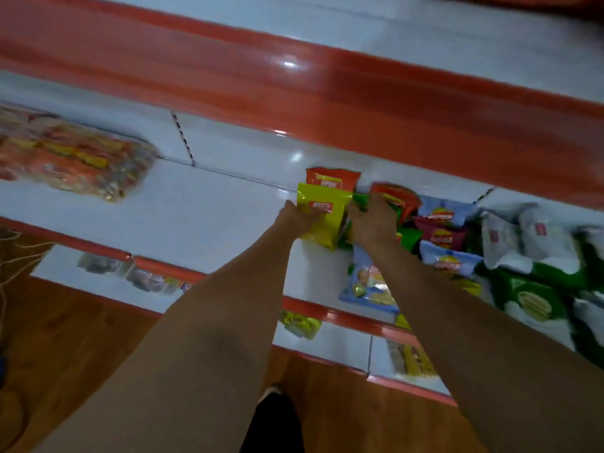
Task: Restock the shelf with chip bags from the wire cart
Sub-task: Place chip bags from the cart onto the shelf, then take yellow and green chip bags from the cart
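Bare forearms reach in; left hand (299, 219) grips glossy yellow chip bag (322, 214) on white shelf (196, 204); right hand (372, 220) grasps crinkled orange chip bag (400, 197) beside it; placing step; next, stand both upright, let go; cart unseen.

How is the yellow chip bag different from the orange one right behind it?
The yellow chip bag is yellow-green; the orange chip bag is orange-red. The yellow chip bag stands in front and shows almost fully, while the orange chip bag sits behind it with only its top showing. The left hand holds the yellow chip bag; no hand touches the orange chip bag. Both stand upright on the shelf and carry a small red label.
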Demonstrator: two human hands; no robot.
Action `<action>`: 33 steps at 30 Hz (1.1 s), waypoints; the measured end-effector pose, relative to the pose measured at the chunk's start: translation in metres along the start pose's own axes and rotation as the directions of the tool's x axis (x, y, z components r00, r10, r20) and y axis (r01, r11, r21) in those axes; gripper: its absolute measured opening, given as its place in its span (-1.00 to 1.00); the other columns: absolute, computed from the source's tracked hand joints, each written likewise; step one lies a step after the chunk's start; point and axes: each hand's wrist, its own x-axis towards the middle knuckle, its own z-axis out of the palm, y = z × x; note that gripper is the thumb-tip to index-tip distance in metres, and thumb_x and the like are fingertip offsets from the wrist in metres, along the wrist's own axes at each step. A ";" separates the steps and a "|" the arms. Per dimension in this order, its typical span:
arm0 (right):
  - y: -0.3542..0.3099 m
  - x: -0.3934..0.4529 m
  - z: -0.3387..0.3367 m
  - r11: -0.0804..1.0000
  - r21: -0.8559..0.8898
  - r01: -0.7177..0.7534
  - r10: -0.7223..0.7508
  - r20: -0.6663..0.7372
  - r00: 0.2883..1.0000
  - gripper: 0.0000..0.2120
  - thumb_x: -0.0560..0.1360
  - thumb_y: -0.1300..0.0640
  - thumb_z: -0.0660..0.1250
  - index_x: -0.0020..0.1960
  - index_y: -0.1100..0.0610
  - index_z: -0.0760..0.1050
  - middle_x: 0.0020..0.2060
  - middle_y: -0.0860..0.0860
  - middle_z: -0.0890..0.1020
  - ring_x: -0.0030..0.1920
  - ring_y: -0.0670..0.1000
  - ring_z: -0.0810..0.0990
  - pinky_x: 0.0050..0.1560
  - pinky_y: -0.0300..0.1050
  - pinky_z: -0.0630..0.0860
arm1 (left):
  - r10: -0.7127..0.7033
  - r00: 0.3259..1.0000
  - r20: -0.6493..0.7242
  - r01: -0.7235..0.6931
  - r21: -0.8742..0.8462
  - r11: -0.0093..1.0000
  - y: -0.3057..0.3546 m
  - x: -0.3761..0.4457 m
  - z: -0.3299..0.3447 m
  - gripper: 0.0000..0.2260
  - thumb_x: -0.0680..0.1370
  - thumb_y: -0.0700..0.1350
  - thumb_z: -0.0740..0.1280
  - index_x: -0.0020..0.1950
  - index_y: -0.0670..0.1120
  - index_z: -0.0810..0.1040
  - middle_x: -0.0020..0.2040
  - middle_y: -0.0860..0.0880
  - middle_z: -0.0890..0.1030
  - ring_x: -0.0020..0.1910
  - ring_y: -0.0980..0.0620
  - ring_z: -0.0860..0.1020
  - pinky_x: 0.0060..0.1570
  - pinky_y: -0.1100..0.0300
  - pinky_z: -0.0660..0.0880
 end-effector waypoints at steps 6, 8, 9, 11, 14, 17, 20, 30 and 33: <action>0.031 -0.102 -0.089 0.982 0.114 -0.149 0.145 0.046 0.988 -0.53 0.59 0.02 0.24 0.43 0.21 0.33 0.32 0.16 0.51 0.31 0.14 0.48 0.22 -0.09 0.38 | 0.055 0.964 -0.261 -0.002 0.197 0.980 0.025 -0.124 0.022 -0.44 0.56 0.14 0.25 0.42 -0.20 0.32 0.34 -0.26 0.41 0.32 -0.28 0.40 0.25 -0.13 0.40; 0.046 -0.151 -0.135 0.963 0.176 -0.207 0.207 0.017 0.978 -0.51 0.59 -0.01 0.24 0.45 0.17 0.31 0.32 0.15 0.51 0.30 0.14 0.49 0.17 -0.10 0.41 | 0.148 0.977 -0.155 -0.106 0.252 0.962 0.042 -0.183 0.047 -0.47 0.57 0.12 0.25 0.43 -0.17 0.34 0.33 -0.25 0.42 0.31 -0.26 0.42 0.21 -0.10 0.43; 0.057 -0.176 -0.158 0.950 0.205 -0.236 0.244 -0.014 0.970 -0.48 0.58 -0.06 0.23 0.46 0.14 0.30 0.32 0.13 0.51 0.29 0.14 0.50 0.16 -0.10 0.42 | 0.206 0.978 -0.023 -0.191 0.285 0.939 0.048 -0.211 0.066 -0.49 0.58 0.09 0.26 0.44 -0.16 0.35 0.33 -0.24 0.44 0.30 -0.25 0.45 0.20 -0.07 0.44; 0.088 -0.222 -0.210 0.912 0.275 -0.305 0.337 -0.081 0.938 -0.43 0.56 -0.15 0.21 0.49 0.10 0.27 0.37 0.09 0.47 0.36 0.13 0.46 0.27 -0.04 0.42 | 0.334 0.908 0.252 -0.402 0.304 0.863 0.066 -0.271 0.113 -0.57 0.58 0.03 0.28 0.38 -0.16 0.42 0.27 -0.22 0.52 0.25 -0.22 0.52 0.15 0.00 0.49; 0.151 -0.293 -0.293 0.817 0.393 -0.423 0.525 -0.203 0.827 -0.48 0.59 -0.05 0.23 0.48 0.11 0.27 0.34 0.12 0.48 0.34 0.17 0.46 0.18 -0.06 0.42 | 0.371 0.752 0.546 -0.550 0.208 0.809 0.098 -0.364 0.202 -0.60 0.59 0.05 0.27 0.38 -0.07 0.42 0.30 -0.06 0.52 0.28 -0.09 0.51 0.28 0.06 0.46; 0.220 -0.385 -0.373 0.789 0.402 -0.464 0.604 -0.365 0.709 -0.52 0.60 -0.01 0.21 0.47 0.15 0.30 0.30 0.18 0.52 0.30 0.21 0.49 0.15 -0.04 0.41 | 0.376 0.563 0.736 -0.676 0.149 0.721 0.119 -0.469 0.296 -0.66 0.63 0.06 0.22 0.25 -0.17 0.49 0.05 0.00 0.58 0.00 0.03 0.59 0.07 0.11 0.55; 0.280 -0.488 -0.439 0.741 0.428 -0.518 0.672 -0.482 0.563 -0.47 0.61 -0.08 0.17 0.51 0.10 0.24 0.46 0.10 0.36 0.45 0.10 0.34 0.42 -0.06 0.25 | 0.458 0.351 0.817 -0.853 0.077 0.516 0.122 -0.586 0.379 -0.63 0.60 0.11 0.20 0.34 -0.03 0.50 0.24 -0.04 0.59 0.18 -0.02 0.58 0.18 0.04 0.54; 0.409 -0.830 -0.513 0.427 0.785 -0.449 0.837 -0.531 -0.133 -0.39 0.58 -0.23 0.08 0.54 0.02 0.15 0.51 -0.01 0.26 0.50 0.00 0.22 0.49 -0.04 0.18 | -0.005 -0.224 0.974 -0.937 -0.214 0.275 0.025 -0.917 0.563 -0.47 0.51 0.34 0.17 0.45 0.22 0.31 0.46 0.05 0.39 0.39 0.04 0.42 0.38 -0.03 0.39; 0.428 -0.912 -0.508 0.320 0.873 -0.369 0.821 -0.449 -0.352 -0.39 0.58 -0.22 0.09 0.54 0.04 0.16 0.51 -0.01 0.27 0.50 0.01 0.23 0.48 -0.03 0.20 | -0.181 -0.331 0.926 -0.929 -0.286 0.236 -0.023 -1.002 0.601 -0.49 0.53 0.31 0.18 0.46 0.22 0.31 0.45 0.05 0.38 0.38 0.02 0.42 0.37 -0.02 0.38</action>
